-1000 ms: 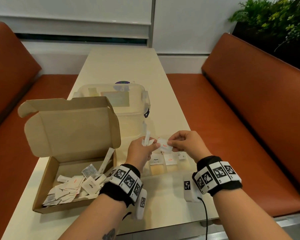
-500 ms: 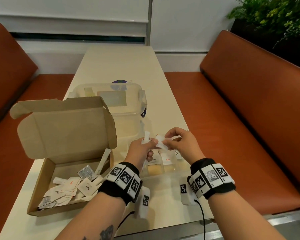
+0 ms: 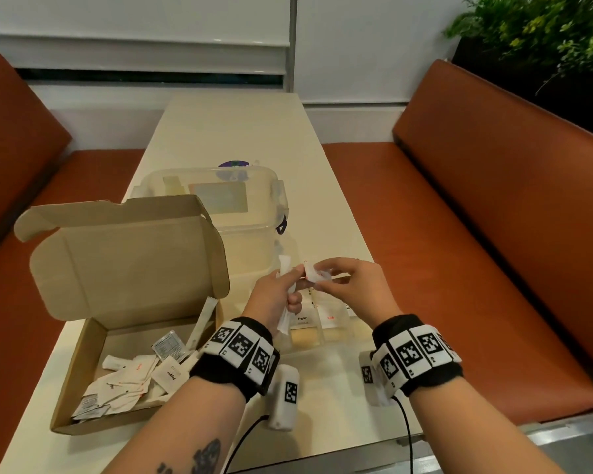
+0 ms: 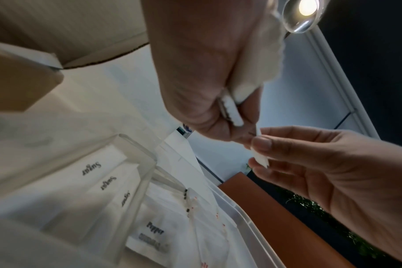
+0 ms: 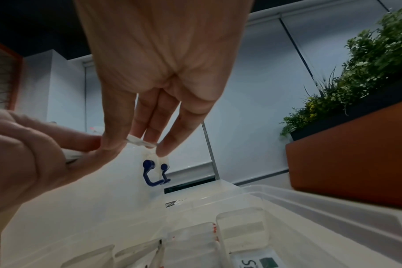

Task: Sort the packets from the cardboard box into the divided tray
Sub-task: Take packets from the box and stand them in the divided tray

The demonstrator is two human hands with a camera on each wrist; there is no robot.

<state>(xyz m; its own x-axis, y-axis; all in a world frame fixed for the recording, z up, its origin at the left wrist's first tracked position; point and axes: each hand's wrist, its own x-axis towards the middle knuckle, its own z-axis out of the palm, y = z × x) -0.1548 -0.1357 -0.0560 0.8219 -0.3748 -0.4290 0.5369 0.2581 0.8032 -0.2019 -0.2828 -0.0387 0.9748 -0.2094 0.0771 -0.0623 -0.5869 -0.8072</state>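
An open cardboard box (image 3: 83, 364) at the left holds several white packets (image 3: 131, 378). The clear divided tray (image 3: 353, 331) lies under both hands, with packets marked Pepper (image 3: 302, 319) and Salt (image 3: 331, 318) in its compartments. My left hand (image 3: 281, 292) grips a long white stick packet (image 3: 283, 316) and other packets. My right hand (image 3: 343, 282) pinches a small white packet (image 3: 314, 273) with red print, which the left fingertips also touch. In the left wrist view the stick packet (image 4: 257, 59) sits in the palm, and Sugar packets (image 4: 92, 168) fill one compartment.
A clear lidded tub (image 3: 233, 213) with a blue clasp (image 3: 281, 227) stands behind the tray. The box lid (image 3: 127, 258) stands upright at the left. Orange benches (image 3: 476, 234) flank the table (image 3: 233, 131). A planter (image 3: 545, 35) is at far right.
Both hands have stayed together above the tray. The small packet has passed from the left fingertips further into the right hand's pinch. The view has shifted slightly.
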